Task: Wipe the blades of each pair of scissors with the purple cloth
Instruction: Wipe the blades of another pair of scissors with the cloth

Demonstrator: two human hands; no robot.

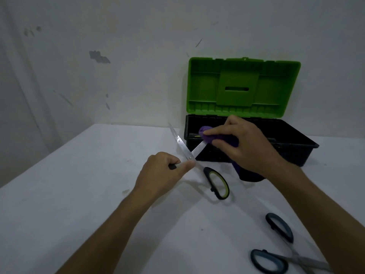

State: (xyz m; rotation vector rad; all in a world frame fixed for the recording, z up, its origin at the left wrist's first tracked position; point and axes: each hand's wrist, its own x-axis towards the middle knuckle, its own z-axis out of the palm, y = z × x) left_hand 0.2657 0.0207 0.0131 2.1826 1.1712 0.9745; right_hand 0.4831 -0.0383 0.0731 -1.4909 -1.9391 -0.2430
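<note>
My left hand (161, 174) grips a pair of scissors with black and green handles (217, 182) near the pivot. Its two blades are spread wide apart above the white table. One blade (180, 142) points up and to the left, bare. My right hand (243, 144) pinches the purple cloth (207, 133) around the tip half of the other blade (198, 149); the cloth's tail hangs below my palm. A second pair of scissors with dark blue handles (278, 246) lies open on the table at the lower right, partly hidden by my right forearm.
A toolbox (296, 144) with a black base and an upright green lid (243, 87) stands open at the back right, against the wall. The white table (79, 184) ends at the wall behind and at an edge on the left.
</note>
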